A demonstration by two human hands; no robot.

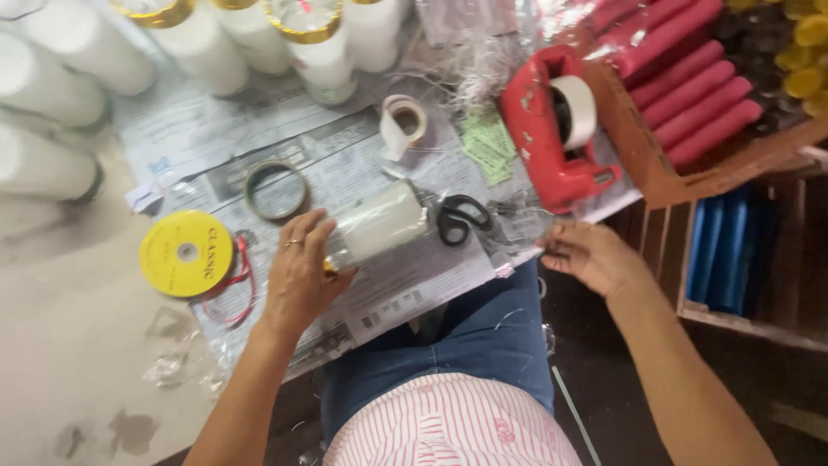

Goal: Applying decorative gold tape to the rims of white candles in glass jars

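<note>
Candle (379,226): white cylinder, clear-wrapped, laid on newspaper (405,285) on tabletop; held at lower-left end by left hand (297,276), fingers curled round it.
Axis: long axis tilted, far end pointed up-right twd black scissors (461,217).
Right hand (591,255): loosely open, nothing held, rested at tabletop edge, well apart from candle.
Nearby: yellow ribbon spool (186,253), flat disc; red tape dispenser (552,129), hard plastic.

A white pillar candle (379,226) wrapped in clear film lies on its side – its far end pointing toward two o'clock – on the newspaper-covered surface (345,164).
</note>
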